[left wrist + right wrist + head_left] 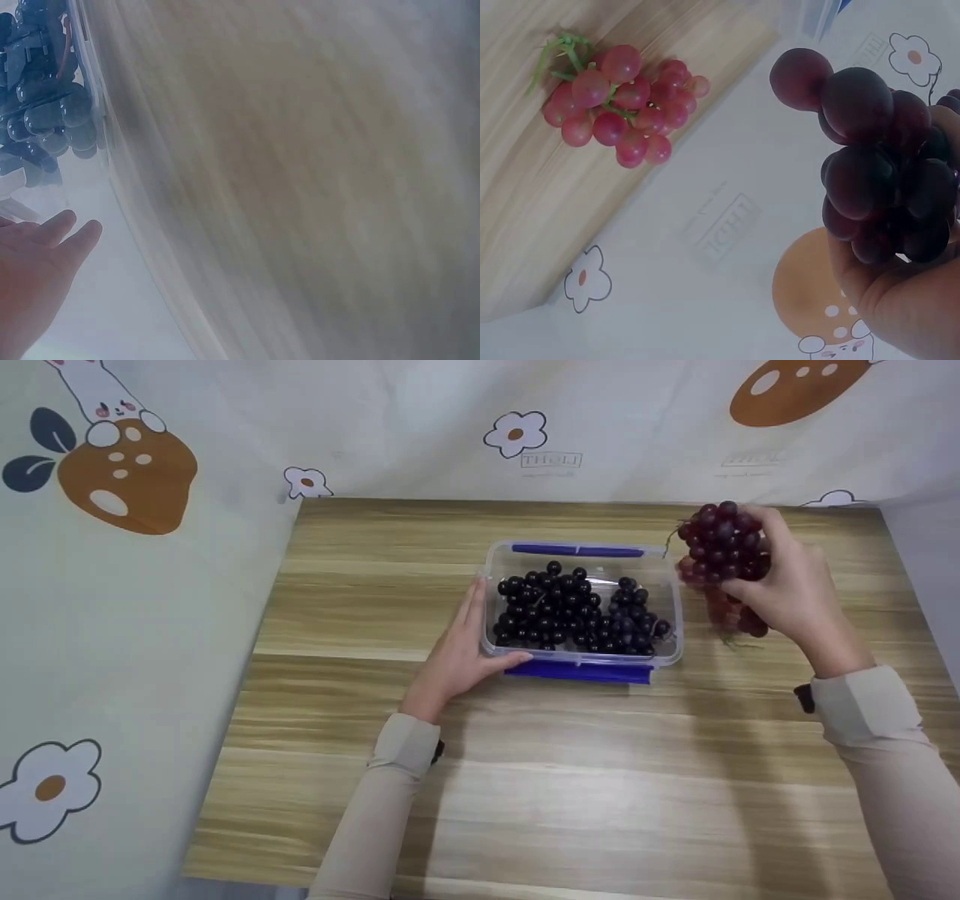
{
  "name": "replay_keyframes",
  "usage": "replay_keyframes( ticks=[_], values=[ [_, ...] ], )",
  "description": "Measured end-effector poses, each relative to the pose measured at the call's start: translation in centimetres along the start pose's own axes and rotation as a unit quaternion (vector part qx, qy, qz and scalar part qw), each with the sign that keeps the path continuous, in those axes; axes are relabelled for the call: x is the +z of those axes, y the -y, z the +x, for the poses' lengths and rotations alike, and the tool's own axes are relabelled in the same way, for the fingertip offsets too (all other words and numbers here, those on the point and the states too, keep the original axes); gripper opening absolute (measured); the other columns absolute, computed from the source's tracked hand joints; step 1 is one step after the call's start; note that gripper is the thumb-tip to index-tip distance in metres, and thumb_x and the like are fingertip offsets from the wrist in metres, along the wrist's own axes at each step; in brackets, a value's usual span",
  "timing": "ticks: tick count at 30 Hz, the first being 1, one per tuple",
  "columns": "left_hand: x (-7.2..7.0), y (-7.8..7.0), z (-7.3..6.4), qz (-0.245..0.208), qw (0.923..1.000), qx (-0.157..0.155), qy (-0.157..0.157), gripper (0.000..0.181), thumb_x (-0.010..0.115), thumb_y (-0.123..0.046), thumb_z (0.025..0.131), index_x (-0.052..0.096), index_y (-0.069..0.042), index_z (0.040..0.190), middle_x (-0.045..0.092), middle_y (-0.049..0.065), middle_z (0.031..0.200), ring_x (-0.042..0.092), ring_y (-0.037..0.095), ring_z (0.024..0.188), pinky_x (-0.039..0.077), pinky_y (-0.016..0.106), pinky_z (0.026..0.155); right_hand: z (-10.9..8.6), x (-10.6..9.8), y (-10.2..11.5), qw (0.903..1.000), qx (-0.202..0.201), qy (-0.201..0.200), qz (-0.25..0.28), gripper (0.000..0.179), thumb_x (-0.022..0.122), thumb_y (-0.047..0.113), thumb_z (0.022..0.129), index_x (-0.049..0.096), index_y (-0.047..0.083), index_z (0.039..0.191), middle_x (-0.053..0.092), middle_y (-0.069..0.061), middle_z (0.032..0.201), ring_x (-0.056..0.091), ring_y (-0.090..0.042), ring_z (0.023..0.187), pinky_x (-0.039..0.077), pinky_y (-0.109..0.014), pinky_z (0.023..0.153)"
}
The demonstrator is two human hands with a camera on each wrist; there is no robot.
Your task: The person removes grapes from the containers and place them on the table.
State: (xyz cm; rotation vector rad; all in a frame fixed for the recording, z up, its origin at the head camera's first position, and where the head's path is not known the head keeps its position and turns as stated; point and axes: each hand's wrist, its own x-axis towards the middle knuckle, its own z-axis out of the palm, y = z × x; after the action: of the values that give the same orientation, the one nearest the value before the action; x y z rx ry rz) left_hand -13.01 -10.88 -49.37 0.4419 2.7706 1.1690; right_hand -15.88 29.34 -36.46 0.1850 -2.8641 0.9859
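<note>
My right hand (801, 585) holds a bunch of dark red grapes (720, 540) between thumb and fingers, raised to the right of a clear plastic container (678, 607). Close up in the right wrist view, the same bunch (862, 172) hangs clear of the table. Inside the container lie black grapes (547, 611) across the left and middle, with a smaller dark cluster (634, 619) on the right. My left hand (459, 656) rests against the container's left side, fingers straight along the wall and thumb at the front rim.
A lighter red bunch of grapes (622, 105) with green stems lies on the wooden table (360, 690), partly hidden under the right hand in the head view. Blue locking flaps (577, 671) hang on the container's long sides. A patterned cloth (405, 427) backs the table.
</note>
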Motion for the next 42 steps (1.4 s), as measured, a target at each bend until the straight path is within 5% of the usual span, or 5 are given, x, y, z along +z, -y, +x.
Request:
replay_keyframes(
  ticks=[16, 23, 29, 33, 42],
  values=[
    [0.0, -0.1, 0.0, -0.002, 1.0, -0.006, 0.001, 0.134, 0.074, -0.077, 0.082, -0.006, -0.017, 0.171, 0.002, 0.016, 0.178, 0.017, 0.039, 0.161, 0.021, 0.055, 0.13, -0.6, -1.0, -2.0, 0.9995, 0.032, -0.002, -0.005, 0.084, 0.08, -0.006, 0.082, 0.043, 0.012, 0.156, 0.062, -0.045, 0.127, 0.059, -0.065, 0.115, 0.049, -0.077, 0.093],
    [0.1, 0.0, 0.1, -0.004, 1.0, -0.004, -0.003, 0.133, 0.077, -0.073, 0.082, -0.005, -0.016, 0.171, 0.004, 0.017, 0.178, 0.018, 0.039, 0.161, 0.023, 0.054, 0.13, -0.7, -1.6, -3.4, 0.9989, 0.043, -0.003, 0.018, 0.079, 0.077, -0.009, 0.085, 0.043, 0.008, 0.154, 0.059, -0.049, 0.128, 0.077, -0.019, 0.074, 0.05, -0.007, 0.048],
    [0.1, 0.0, 0.0, -0.001, 1.0, -0.004, -0.003, 0.133, 0.076, -0.075, 0.082, -0.004, -0.016, 0.171, 0.004, 0.017, 0.178, 0.018, 0.04, 0.161, 0.022, 0.055, 0.13, -0.6, -2.8, -4.9, 0.9973, 0.072, -0.004, -0.006, 0.084, 0.077, -0.005, 0.087, 0.038, 0.009, 0.159, 0.053, -0.048, 0.137, 0.067, -0.055, 0.115, 0.066, -0.034, 0.081],
    [0.0, 0.0, -0.1, 0.001, 1.0, -0.003, -0.004, 0.134, 0.075, -0.075, 0.082, -0.004, -0.016, 0.171, 0.004, 0.018, 0.178, 0.017, 0.04, 0.161, 0.021, 0.056, 0.13, -0.6, -3.1, -5.5, 0.9956, 0.092, -0.004, -0.016, 0.086, 0.075, -0.004, 0.089, 0.032, 0.01, 0.163, 0.051, -0.049, 0.139, 0.053, -0.069, 0.123, 0.048, -0.078, 0.097],
    [0.0, 0.0, 0.0, 0.006, 1.0, -0.001, -0.004, 0.134, 0.075, -0.076, 0.082, -0.006, -0.017, 0.171, 0.003, 0.016, 0.178, 0.018, 0.04, 0.161, 0.022, 0.056, 0.129, -0.6, -3.5, -6.9, 0.9925, 0.115, 0.004, -0.041, 0.084, 0.071, 0.002, 0.094, 0.026, 0.01, 0.165, 0.051, -0.05, 0.137, 0.055, -0.07, 0.116, 0.047, -0.081, 0.095]
  ],
)
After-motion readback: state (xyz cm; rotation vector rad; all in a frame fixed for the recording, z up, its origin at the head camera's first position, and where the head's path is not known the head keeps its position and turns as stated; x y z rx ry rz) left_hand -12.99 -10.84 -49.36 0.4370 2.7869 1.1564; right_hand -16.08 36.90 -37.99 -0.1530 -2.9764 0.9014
